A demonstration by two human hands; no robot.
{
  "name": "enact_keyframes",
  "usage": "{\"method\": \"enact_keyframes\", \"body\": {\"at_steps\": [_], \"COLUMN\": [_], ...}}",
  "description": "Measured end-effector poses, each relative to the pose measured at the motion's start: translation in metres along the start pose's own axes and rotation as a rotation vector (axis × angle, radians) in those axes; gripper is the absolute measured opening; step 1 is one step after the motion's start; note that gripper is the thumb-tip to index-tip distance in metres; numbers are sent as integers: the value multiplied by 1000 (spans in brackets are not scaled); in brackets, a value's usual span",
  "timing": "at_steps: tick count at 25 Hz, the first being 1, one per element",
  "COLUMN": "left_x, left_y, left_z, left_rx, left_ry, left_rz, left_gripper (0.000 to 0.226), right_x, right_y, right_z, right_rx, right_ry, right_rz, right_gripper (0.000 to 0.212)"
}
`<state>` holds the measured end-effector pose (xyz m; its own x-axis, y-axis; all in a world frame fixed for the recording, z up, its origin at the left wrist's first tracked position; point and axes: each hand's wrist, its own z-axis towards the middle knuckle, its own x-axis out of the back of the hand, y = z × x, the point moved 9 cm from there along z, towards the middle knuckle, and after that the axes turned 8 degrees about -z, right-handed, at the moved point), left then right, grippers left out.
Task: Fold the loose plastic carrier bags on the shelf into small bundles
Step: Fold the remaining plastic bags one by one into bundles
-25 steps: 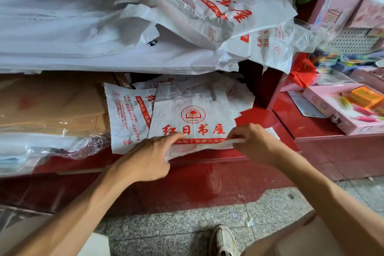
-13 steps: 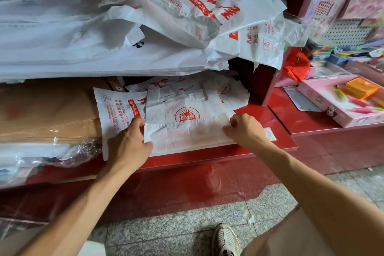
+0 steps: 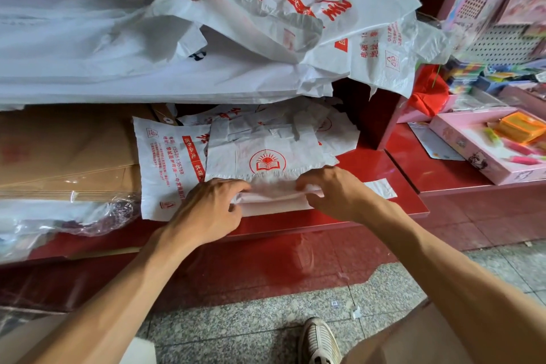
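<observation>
A white carrier bag [image 3: 266, 154] with a red sun-and-book logo lies flat on the red shelf [image 3: 369, 168], its bottom part folded up. My left hand [image 3: 206, 210] pinches the folded lower edge at its left end. At the right end of that same fold, my right hand [image 3: 331, 192] pinches the plastic. Another printed white bag [image 3: 165, 168] lies flat to the left, partly under the first. More loose bags [image 3: 295, 9] are heaped on the shelf above.
Flat brown cardboard [image 3: 68, 151] and clear plastic wrap [image 3: 97, 216] fill the shelf's left side. A pink box of coloured items [image 3: 484, 151] sits on the lower red ledge at right. Grey granite floor and my shoe [image 3: 319, 343] are below.
The bag's bottom edge was folded up over the printed red characters. Both hands then came closer together and now pinch the new folded edge.
</observation>
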<state>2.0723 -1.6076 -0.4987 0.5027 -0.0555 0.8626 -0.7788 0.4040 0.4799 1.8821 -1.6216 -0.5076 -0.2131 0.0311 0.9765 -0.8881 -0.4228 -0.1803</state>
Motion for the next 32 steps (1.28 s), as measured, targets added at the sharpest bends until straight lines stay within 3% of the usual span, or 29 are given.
{"method": "enact_keyframes", "body": {"at_steps": [4, 6, 9, 11, 13, 16, 18, 21, 26, 29, 32], "left_x": [17, 30, 39, 31, 17, 19, 21, 21, 24, 25, 17], "left_y": [-23, -40, -55, -60, -67, -73, -74, -76, -76, -74, -65], "left_z": [3, 3, -3, -4, -5, -6, -8, -10, -10, -9, -4], "left_rx": [160, 285, 422, 486, 536, 574, 578, 579, 537, 530, 518], "left_ry": [122, 206, 338, 289, 171, 221, 271, 283, 268, 316, 230], "left_rz": [-65, -286, -625, -632, -573, -541, -597, -633, -485, -478, -574], "left_gripper": [23, 10, 9, 20, 27, 25, 21, 8, 13, 32, 60], "right_x": [23, 32, 26, 18, 23, 24, 15, 12, 2, -2, 21], "right_y": [14, 25, 45, 56, 63, 60, 53, 68, 81, 79, 70], "right_z": [-3, -6, -12, -14, -17, -17, -14, -15, -15, -17, -19], "right_rx": [-144, -188, -271, -331, -409, -465, -454, -574, -708, -767, -763], "right_ry": [142, 119, 31, 29, 122, 103, -16, 49, 10, -34, 66], "right_rz": [127, 373, 634, 622, 672, 883, 789, 605, 535, 481, 196], "right_gripper": [14, 13, 13, 11, 23, 11, 16, 36, 15, 41, 44]}}
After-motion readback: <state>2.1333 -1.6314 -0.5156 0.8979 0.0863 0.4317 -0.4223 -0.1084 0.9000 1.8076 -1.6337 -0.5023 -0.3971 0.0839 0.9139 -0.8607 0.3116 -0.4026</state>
